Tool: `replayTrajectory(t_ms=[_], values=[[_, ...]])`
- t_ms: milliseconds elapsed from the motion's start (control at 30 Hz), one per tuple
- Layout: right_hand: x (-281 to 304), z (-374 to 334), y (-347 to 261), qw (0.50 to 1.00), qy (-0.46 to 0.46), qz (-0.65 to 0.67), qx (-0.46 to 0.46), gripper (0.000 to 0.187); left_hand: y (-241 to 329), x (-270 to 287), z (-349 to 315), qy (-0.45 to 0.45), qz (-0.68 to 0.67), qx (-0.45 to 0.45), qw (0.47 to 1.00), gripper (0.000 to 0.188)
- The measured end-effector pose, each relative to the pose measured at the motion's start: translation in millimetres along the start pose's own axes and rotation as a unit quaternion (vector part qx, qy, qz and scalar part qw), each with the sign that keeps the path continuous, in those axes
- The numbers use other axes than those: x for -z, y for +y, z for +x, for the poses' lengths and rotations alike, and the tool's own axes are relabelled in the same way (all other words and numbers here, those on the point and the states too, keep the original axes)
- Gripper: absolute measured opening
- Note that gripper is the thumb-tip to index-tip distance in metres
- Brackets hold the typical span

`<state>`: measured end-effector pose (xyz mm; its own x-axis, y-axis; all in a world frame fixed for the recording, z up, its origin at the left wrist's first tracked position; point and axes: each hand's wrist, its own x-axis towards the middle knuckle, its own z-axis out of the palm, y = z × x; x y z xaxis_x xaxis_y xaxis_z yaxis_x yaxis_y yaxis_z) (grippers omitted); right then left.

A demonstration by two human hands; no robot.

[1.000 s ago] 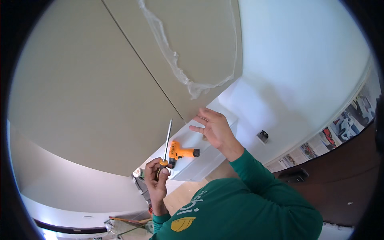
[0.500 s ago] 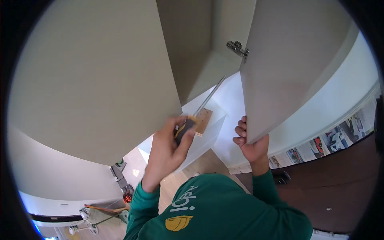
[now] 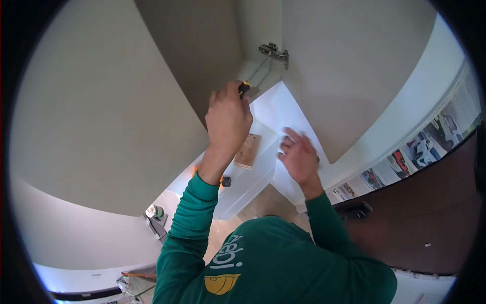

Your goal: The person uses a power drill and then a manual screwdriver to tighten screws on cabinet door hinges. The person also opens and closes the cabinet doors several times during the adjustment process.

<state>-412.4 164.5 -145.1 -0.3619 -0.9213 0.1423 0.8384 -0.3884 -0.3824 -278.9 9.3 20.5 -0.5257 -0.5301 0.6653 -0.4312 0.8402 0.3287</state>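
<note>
My left hand (image 3: 228, 119) is closed round the black and yellow handle of a screwdriver (image 3: 244, 89). Its thin shaft points up to the metal cabinet hinge (image 3: 275, 52), with the tip at or very near the hinge arm. That hinge joins the cabinet's inner side to the swung-out right door (image 3: 349, 96). My right hand (image 3: 301, 159) is beside the lower edge of this door, fingers apart and slightly blurred, and I see nothing held in it. Under my left hand, a small wooden block (image 3: 248, 151) lies on a white surface (image 3: 260, 169).
A large beige panel (image 3: 101, 111) takes up the left side. A dark object with an orange part (image 3: 226, 181) sits beside my left wrist. Newspaper sheets (image 3: 400, 167) line the right edge by a brown surface (image 3: 420, 223). Grey tools (image 3: 156, 226) lie lower left.
My left hand has raised the screwdriver so that its tip is at the hinge. My right hand has let go of the door's lower edge and moved slightly up and left.
</note>
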Motion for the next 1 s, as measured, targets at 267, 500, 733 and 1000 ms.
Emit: replayTrajectory(t_ms=[267,500,733,1000], values=[[-110.9,154.0,1.8,0.961,0.039,-0.229,0.151,0.035,8.8,8.9,13.2,0.005,0.096,0.012,0.995,0.030],[-91.1,211.1,-5.0,0.975,-0.043,-0.196,0.100,0.030,-5.4,-15.2,13.5,0.049,0.105,0.052,0.992,0.030],[-95.6,217.9,-2.7,0.981,-0.058,-0.160,0.096,0.031,-20.6,-26.4,10.5,0.140,0.024,0.090,0.986,0.030],[-91.0,220.6,-2.9,0.979,-0.077,-0.158,0.099,0.033,-14.4,-27.0,5.5,0.140,0.025,0.062,0.988,0.027]])
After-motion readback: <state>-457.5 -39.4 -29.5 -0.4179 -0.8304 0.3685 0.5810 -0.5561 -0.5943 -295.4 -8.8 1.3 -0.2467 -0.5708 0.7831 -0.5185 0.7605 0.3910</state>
